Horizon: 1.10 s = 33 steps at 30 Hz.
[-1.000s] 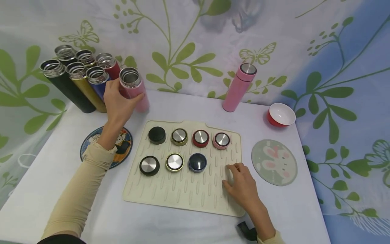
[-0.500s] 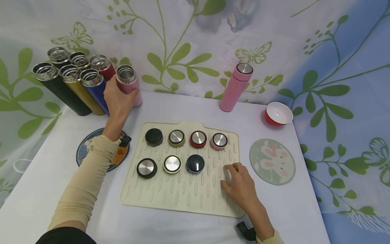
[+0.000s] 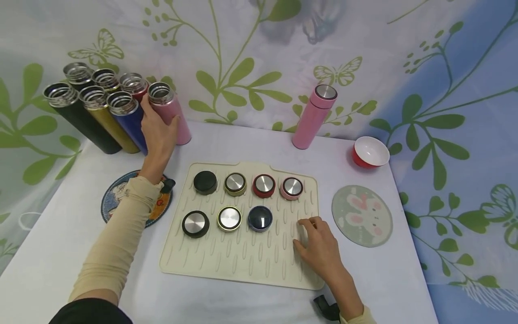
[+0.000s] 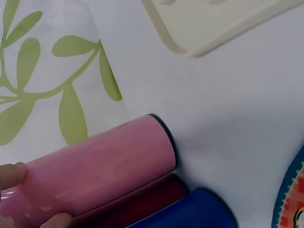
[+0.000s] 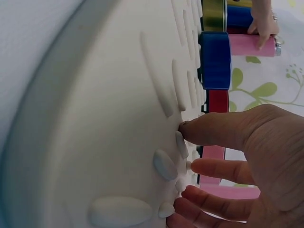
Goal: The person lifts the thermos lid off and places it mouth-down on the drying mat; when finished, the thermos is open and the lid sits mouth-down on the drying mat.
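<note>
My left hand (image 3: 159, 136) grips an uncapped pink thermos flask (image 3: 175, 116), with thumb and fingers around its upper body. It stands beside the red flask (image 3: 139, 85) and blue flask (image 3: 128, 117); in the left wrist view, the pink flask (image 4: 109, 164) lies close along the red one (image 4: 137, 199). My right hand (image 3: 317, 243) rests on the right part of a cream ribbed mat (image 3: 243, 265), fingers loosely bent, holding nothing. Several flask lids lie on the mat in two rows, the dark blue lid (image 3: 260, 218) and pink lid (image 3: 291, 188) nearest that hand.
Uncapped green (image 3: 87, 119) and gold (image 3: 111, 123) flasks stand among others at back left. A capped pink flask (image 3: 313, 119) and a red bowl (image 3: 369, 153) stand at the back right. Round coasters (image 3: 362, 216) (image 3: 115, 198) flank the mat.
My left hand has moved the uncapped pink flask left, close against the red and blue ones. Its top now leans further left. The right hand stays on the mat.
</note>
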Available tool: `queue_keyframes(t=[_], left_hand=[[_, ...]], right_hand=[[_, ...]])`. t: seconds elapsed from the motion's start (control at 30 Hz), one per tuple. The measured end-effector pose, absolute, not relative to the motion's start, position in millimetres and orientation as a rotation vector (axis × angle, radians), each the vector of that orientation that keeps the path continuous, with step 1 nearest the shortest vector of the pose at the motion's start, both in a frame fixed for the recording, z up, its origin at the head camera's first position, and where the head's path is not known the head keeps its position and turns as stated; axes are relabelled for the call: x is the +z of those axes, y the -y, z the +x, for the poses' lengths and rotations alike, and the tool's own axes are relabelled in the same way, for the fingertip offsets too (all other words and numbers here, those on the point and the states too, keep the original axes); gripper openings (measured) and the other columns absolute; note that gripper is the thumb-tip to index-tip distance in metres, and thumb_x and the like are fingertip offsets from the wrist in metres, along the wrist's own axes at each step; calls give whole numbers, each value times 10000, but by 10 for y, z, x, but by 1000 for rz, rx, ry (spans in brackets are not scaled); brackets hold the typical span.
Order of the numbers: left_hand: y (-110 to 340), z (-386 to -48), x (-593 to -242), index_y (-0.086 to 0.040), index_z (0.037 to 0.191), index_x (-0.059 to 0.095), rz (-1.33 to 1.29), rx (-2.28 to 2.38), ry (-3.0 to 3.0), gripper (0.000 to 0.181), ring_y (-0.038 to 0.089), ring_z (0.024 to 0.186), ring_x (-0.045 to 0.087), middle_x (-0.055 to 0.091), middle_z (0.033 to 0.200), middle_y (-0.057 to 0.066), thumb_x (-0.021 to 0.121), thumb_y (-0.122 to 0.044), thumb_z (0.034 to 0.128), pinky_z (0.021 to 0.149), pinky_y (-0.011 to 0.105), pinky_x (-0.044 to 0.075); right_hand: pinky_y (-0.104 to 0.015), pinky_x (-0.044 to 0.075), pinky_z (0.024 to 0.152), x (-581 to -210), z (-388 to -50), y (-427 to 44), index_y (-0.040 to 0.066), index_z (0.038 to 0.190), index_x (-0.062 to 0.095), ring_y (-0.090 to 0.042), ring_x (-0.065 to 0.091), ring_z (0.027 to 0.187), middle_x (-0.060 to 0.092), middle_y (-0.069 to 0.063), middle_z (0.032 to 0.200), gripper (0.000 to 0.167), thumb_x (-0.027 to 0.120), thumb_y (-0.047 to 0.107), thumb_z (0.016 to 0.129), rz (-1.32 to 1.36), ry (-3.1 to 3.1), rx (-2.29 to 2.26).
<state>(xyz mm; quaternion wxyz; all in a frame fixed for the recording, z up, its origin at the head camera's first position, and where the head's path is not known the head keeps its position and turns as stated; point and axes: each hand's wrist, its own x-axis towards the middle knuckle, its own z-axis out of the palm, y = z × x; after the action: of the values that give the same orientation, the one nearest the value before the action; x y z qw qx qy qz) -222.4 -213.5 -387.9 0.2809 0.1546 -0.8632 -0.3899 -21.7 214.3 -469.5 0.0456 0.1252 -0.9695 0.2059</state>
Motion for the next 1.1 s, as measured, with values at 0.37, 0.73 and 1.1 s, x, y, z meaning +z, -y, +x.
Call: queue_keyframes(t=[0.37,0.73,1.1], left_hand=[[2100,-2302,-3798,-208,1580,191,474,-1002,2432,833,323,1374,428,407,1517,154,707,-295,932,1123,426,340],[2055,-2264,-3785,-170,1579,80,526,-1029,2462,883,338,1392,405,314,1573,157,680,-276,941,1135,417,324],[1896,-1961,-3625,-2,1534,-157,511,-1044,2783,1135,528,1136,555,542,1259,385,686,-392,883,972,594,439]], right_hand=[[-425,514,683,-4733,-190,-2145,40,1155,686,-296,556,946,574,-119,1064,495,889,139,715,373,2962,641],[-419,505,677,-4732,-199,-2144,40,1149,685,-288,543,934,571,-114,1055,493,889,136,711,371,2949,638],[-421,513,674,-4711,-232,-2131,42,1146,684,-293,541,936,568,-117,1053,490,890,149,714,379,2959,630]])
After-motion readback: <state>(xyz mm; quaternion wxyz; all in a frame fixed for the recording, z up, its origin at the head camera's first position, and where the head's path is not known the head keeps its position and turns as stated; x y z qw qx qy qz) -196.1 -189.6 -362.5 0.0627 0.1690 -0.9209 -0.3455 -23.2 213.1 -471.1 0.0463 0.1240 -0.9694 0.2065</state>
